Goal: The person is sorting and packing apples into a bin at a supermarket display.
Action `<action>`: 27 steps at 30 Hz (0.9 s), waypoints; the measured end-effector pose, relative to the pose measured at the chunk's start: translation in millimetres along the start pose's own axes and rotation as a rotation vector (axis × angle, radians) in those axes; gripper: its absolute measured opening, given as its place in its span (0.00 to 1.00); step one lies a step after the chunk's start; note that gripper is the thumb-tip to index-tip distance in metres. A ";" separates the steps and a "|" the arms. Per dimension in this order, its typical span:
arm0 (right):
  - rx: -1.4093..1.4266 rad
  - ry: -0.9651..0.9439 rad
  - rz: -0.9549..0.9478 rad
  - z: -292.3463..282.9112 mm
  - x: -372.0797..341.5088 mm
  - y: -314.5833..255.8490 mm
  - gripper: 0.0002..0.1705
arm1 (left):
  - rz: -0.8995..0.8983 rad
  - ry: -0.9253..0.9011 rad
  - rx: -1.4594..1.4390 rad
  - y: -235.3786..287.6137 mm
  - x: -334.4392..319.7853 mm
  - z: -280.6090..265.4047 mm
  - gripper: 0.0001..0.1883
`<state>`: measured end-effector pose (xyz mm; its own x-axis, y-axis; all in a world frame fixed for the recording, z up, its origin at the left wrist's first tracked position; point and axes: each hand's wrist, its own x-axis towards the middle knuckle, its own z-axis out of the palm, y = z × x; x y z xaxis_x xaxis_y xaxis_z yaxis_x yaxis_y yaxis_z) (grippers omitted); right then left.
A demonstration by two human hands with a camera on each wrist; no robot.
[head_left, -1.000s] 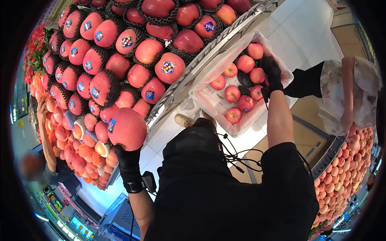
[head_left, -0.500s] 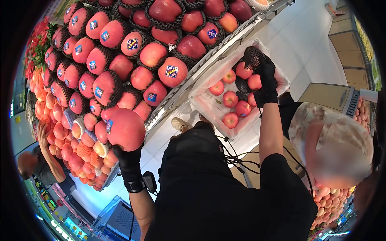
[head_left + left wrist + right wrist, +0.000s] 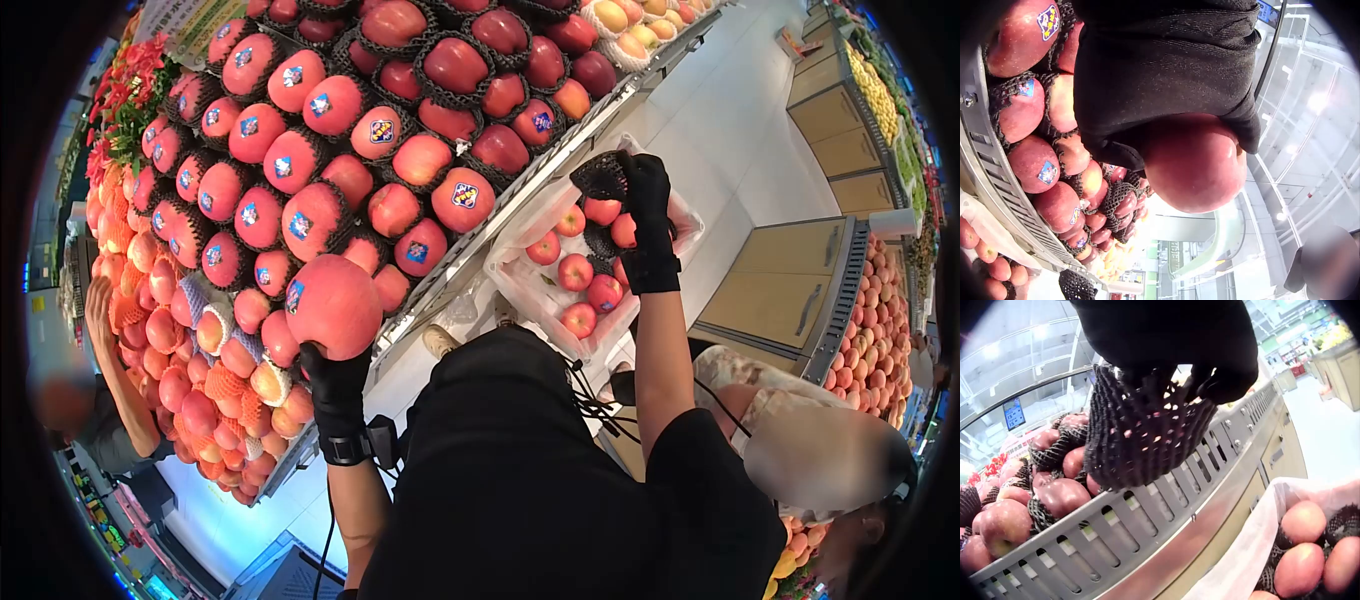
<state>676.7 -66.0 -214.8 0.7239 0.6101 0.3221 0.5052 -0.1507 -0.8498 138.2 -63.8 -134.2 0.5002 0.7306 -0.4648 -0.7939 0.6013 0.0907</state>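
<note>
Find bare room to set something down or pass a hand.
Bare floor shows between the display rail and the tan cabinets. Inside the lined crate, a small bare patch lies between its apples and left corner. The display apples are packed.

The hand [image 3: 1169, 347] grips a black foam net [image 3: 1141, 434] beside the rack [image 3: 1147, 509].

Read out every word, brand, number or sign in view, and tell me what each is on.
Nothing is clear enough to quote.
Stickers on the apples: print too small.
Pale sign beyond the apples: lettering too blurred.
Blue display: figures too blurred.
</note>
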 end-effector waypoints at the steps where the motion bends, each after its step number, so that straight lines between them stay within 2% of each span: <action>1: 0.056 -0.049 0.092 -1.0 -3.0 -22.0 0.16 | -0.014 -0.001 0.013 1.8 1.3 5.0 0.54; 2: 0.113 -0.099 0.184 -4.4 -5.0 -43.9 0.16 | 0.141 0.059 0.239 -0.9 6.6 10.3 0.55; 4: 0.139 -0.156 0.352 -8.6 -9.4 -99.9 0.14 | 0.065 -0.091 0.280 -2.2 5.1 19.9 0.53; 5: 0.221 -0.130 0.295 -4.9 -14.7 -111.3 0.14 | 0.028 -0.165 0.302 1.6 3.8 23.5 0.53; 6: 0.305 -0.106 0.238 -1.1 -18.7 -121.3 0.14 | 0.025 -0.146 0.421 7.2 3.7 27.0 0.51; 7: 0.389 -0.082 0.180 2.4 -22.0 -131.5 0.14 | 0.004 -0.136 0.248 11.0 3.6 31.2 0.51; 8: 0.470 -0.131 0.233 4.1 -24.8 -142.7 0.16 | -0.019 -0.126 0.075 11.8 3.5 35.2 0.51; 9: 0.436 -0.199 0.224 4.7 -26.8 -155.2 0.17 | -0.045 -0.113 -0.099 12.6 2.1 39.6 0.50; 10: 0.400 -0.266 0.215 4.7 -28.6 -168.1 0.18 | -0.057 -0.131 -0.143 15.4 2.4 37.5 0.49; 11: 0.363 -0.332 0.205 7.6 -30.1 -178.0 0.19 | -0.060 -0.174 -0.116 20.1 3.5 33.2 0.47; 12: 0.586 -0.344 0.193 18.8 -34.2 -188.2 0.19 | -0.063 -0.217 -0.089 23.9 5.7 28.4 0.45; 14: 0.536 -0.357 0.054 31.6 -38.3 -202.1 0.18 | -0.072 -0.295 -0.038 31.5 5.5 18.7 0.42; 15: 0.508 -0.364 -0.013 35.2 -39.8 -206.3 0.17 | -0.009 -0.264 0.050 35.8 3.8 18.0 0.45; 17: 0.630 -0.432 0.099 41.7 -40.3 -208.1 0.17 | 0.118 -0.203 0.224 47.0 4.1 18.6 0.52; 18: 0.691 -0.467 0.155 44.6 -40.7 -211.4 0.16 | 0.151 -0.185 0.273 51.3 4.8 15.0 0.50; 20: 0.640 -0.471 0.156 54.3 -43.3 -221.0 0.13 | 0.223 -0.148 0.369 58.5 8.3 5.6 0.46; 23: 0.096 -0.199 -0.380 77.5 -52.0 -243.7 0.11 | 0.303 -0.160 0.633 63.1 9.1 16.5 0.42; 24: 0.017 -0.187 -0.393 74.5 -58.3 -269.3 0.11 | 0.271 -0.147 0.546 67.0 8.0 15.8 0.39; 27: -0.064 -0.371 -0.299 79.6 -62.3 -302.9 0.13 | 0.185 -0.159 0.290 67.0 8.2 20.1 0.40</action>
<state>441.2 3.6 -10.8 0.3314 0.8689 0.3678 0.7023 0.0331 -0.7111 96.1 -11.0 -114.3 0.4230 0.8629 -0.2767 -0.7562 0.5043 0.4168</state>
